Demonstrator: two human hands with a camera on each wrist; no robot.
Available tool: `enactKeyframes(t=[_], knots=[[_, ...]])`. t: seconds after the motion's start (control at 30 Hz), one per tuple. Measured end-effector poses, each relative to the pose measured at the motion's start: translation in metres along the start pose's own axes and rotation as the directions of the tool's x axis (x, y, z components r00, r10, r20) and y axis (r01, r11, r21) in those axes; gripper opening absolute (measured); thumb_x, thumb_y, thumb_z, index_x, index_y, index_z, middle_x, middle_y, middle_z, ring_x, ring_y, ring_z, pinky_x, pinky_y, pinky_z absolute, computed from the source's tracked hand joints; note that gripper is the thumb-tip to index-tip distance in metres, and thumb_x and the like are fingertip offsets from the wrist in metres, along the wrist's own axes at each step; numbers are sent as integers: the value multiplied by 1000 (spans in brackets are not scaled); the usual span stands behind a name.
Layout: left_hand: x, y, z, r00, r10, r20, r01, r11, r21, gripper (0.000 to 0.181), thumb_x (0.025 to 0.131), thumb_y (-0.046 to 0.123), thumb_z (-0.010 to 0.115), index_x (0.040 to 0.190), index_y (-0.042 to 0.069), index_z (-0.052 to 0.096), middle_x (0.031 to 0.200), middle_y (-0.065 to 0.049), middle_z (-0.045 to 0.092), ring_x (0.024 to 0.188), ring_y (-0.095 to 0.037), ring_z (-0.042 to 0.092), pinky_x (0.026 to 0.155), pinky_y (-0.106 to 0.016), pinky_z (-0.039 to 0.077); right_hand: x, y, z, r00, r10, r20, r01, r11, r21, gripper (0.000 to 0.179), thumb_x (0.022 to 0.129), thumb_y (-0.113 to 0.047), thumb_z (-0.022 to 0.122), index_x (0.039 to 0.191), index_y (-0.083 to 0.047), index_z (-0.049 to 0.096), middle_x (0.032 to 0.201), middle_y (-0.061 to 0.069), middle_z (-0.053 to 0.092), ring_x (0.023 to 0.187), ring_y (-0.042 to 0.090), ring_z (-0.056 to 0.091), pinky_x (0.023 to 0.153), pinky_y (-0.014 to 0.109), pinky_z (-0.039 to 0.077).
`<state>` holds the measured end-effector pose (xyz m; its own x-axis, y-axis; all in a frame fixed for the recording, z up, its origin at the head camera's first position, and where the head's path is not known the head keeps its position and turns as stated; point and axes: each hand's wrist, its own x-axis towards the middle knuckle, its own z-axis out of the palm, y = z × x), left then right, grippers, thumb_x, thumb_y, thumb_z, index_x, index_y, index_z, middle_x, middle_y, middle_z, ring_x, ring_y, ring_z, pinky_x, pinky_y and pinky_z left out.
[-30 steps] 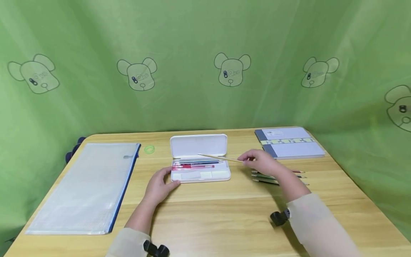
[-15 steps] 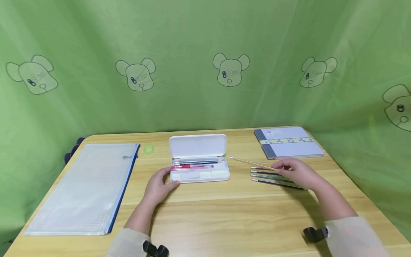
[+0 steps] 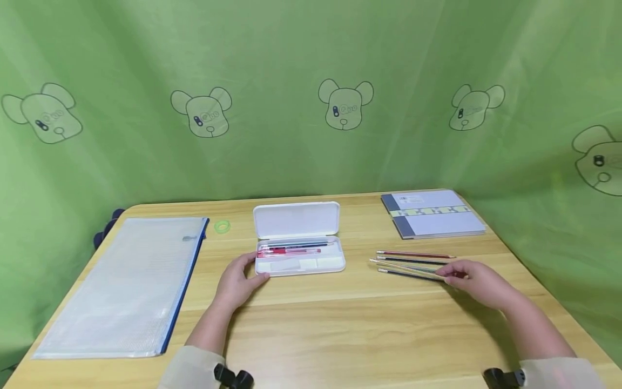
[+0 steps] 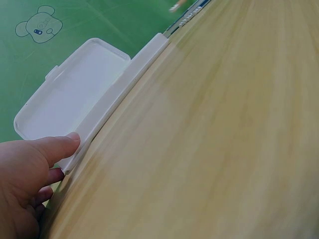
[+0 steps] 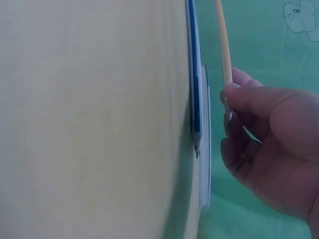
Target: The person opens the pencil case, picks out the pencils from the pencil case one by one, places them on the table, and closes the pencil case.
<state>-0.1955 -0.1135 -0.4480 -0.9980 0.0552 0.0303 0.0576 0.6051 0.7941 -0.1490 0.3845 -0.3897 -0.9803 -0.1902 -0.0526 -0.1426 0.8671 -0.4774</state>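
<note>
A white pencil case (image 3: 296,220) stands with its lid raised at mid-table. Inside it lie a red pen (image 3: 296,251) and dark pencils (image 3: 298,245). My left hand (image 3: 237,283) grips the case's left end, thumb at the front edge, as the left wrist view also shows. Between thumb and fingers my right hand (image 3: 478,283) pinches a yellow pencil (image 5: 224,45) near its tip. That pencil slants over a row of several pencils, among them a red pencil (image 3: 415,254) and a dark blue pencil (image 5: 195,74).
A clear zip folder (image 3: 121,286) with a blue edge lies on the left of the wooden table (image 3: 340,329). Near the case is a green ring (image 3: 222,227). A notebook (image 3: 434,213) lies at the back right. A green curtain (image 3: 272,151) hangs behind.
My right hand has carried the yellow pencil from over the pencil case rightward and toward me, to above the pencil row. My left hand has stayed on the case.
</note>
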Motion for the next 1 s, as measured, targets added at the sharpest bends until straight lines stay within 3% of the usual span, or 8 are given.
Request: enactKeyframes(t=[0.23,0.4,0.57,1.0], knots=[[1,-2,0,1000,-8,1,8,1000,0,64,86,29,74,140,5,51,145,-18,51,139,-39,41,119,-54,30,-6,9,2,999,28,21,-28,1000,-4,19,92,-10,63,107,-4,71,101,7,70,87,0,56,73,22,51],[2,-2,0,1000,-11,3,11,1000,1,64,87,30,74,141,5,51,145,-18,51,139,-39,41,119,-54,30,-7,12,4,999,40,34,-38,998,-46,18,91,-9,63,106,-5,72,103,10,72,98,21,63,80,31,52],[2,-2,-1,1000,-7,0,7,1000,2,63,87,30,74,140,5,51,145,-18,51,139,-39,41,119,-54,30,-7,14,5,999,31,38,-29,998,-49,16,90,-8,65,103,-5,73,103,12,72,100,31,65,84,39,53],[0,-2,1,1000,-8,5,8,1000,7,63,87,29,73,141,5,50,145,-18,51,139,-39,41,119,-55,30,-8,16,7,998,39,40,-37,998,-58,14,88,-10,68,101,-7,73,99,8,73,96,23,65,83,38,53]])
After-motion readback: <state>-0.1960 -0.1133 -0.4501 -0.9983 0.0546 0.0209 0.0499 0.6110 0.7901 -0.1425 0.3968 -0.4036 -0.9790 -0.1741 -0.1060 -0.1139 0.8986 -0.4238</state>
